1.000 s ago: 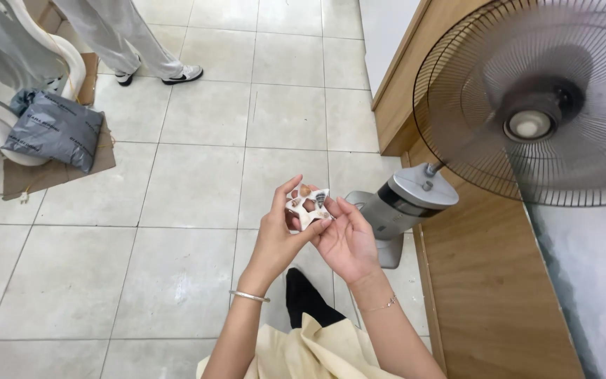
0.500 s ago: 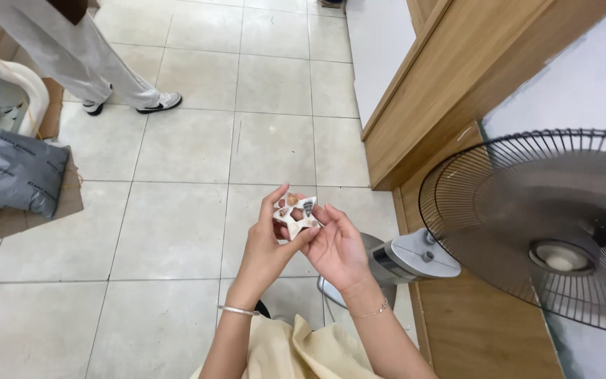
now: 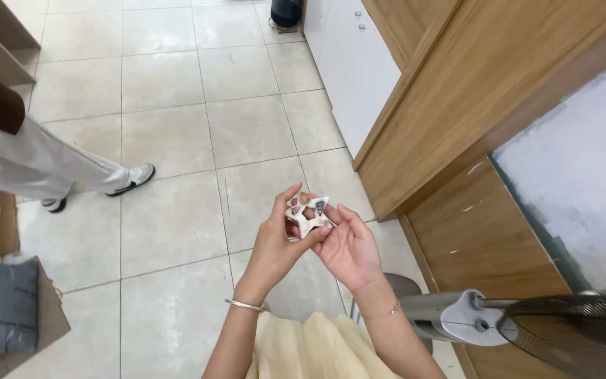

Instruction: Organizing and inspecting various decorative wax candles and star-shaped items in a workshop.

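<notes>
So the view has swung a fair bit in the last second. The pale square-tiled floor (image 3: 177,140) takes up more of the frame now, the wooden cabinet side (image 3: 471,105) with a white door panel (image 3: 359,63) runs across from 12 to 3 o'clock, and the grey pedestal fan (image 3: 527,330) that sat up at 2 o'clock has dropped to 5 o'clock, half out of frame. The other person in light trousers and white sneakers (image 3: 57,172) has gone from 11 o'clock to 9 o'clock. The grey bag on brown cardboard (image 3: 1,316) is down at 8.

What hasn't shifted is the hold itself: the small white star-shaped object with reddish-brown cut-outs (image 3: 306,212) stays dead centre, pinched up at chest height over the cream skirt (image 3: 310,347). So I'd say it's the head turning, not the hands working.

Left hand (image 3: 275,249), silver bangle on the wrist, has thumb and fingertips closed on the object's 8 o'clock side. Right hand (image 3: 348,249) is palm-up under it, fingers loosely curled, tips touching its 4 o'clock edge.

Room-wise: open tiles from 10 to 12 o'clock, nothing close there. The tight side is 3 to 5 o'clock, where the cabinet edge and the fan housing sit near the right forearm.
</notes>
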